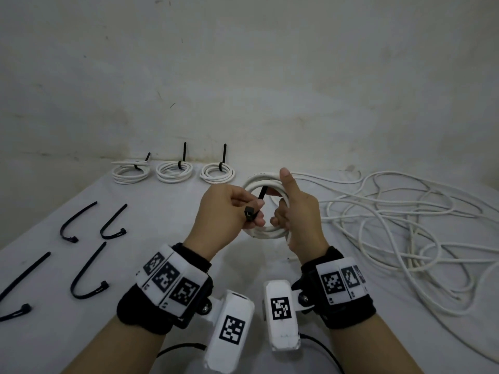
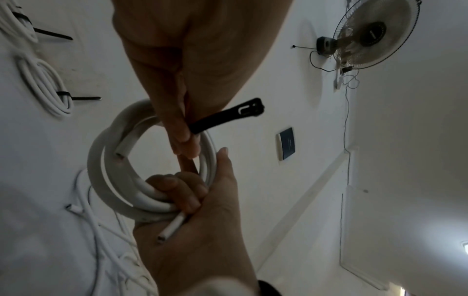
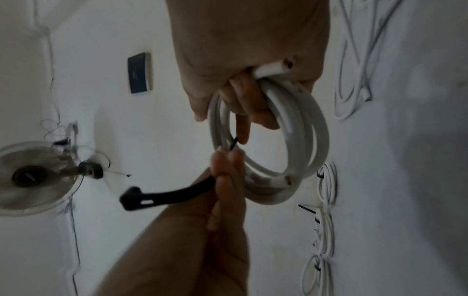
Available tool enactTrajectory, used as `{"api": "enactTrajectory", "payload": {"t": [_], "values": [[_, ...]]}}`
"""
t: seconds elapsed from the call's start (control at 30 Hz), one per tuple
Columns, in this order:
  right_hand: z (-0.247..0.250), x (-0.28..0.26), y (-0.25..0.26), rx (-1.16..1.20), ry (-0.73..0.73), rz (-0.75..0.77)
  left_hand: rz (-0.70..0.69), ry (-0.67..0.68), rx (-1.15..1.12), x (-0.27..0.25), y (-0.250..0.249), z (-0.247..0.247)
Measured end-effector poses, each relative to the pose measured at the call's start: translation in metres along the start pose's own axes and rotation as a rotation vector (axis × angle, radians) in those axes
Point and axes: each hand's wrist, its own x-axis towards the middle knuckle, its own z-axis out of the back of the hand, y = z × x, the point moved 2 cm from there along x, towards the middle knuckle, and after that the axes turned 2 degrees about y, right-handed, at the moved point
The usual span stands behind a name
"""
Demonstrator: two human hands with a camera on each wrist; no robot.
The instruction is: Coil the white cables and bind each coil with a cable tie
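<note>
My right hand (image 1: 293,211) grips a white cable coil (image 1: 266,233) upright above the table, fingers curled through its ring and thumb raised. My left hand (image 1: 239,203) pinches a black cable tie (image 1: 249,213) just left of the coil. The tie's thin tail reaches up into the ring and its head points toward me. The left wrist view has the tie (image 2: 228,116) pinched against the coil (image 2: 98,160). From the right wrist, the tie (image 3: 164,197) curves away from the coil (image 3: 321,136), its tip near my right index finger.
Three bound coils (image 1: 175,172) with upright tie tails stand in a row at the table's back edge by the wall. A large tangle of loose white cable (image 1: 405,225) covers the right side. Several spare black ties (image 1: 86,273) lie at the left.
</note>
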Motion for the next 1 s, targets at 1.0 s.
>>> {"api": "enactTrajectory", "payload": {"t": [1.0], "values": [[-0.008, -0.010, 0.007, -0.006, 0.263, 0.096, -0.629, -0.135, 0.434, 0.003, -0.016, 0.021]]}}
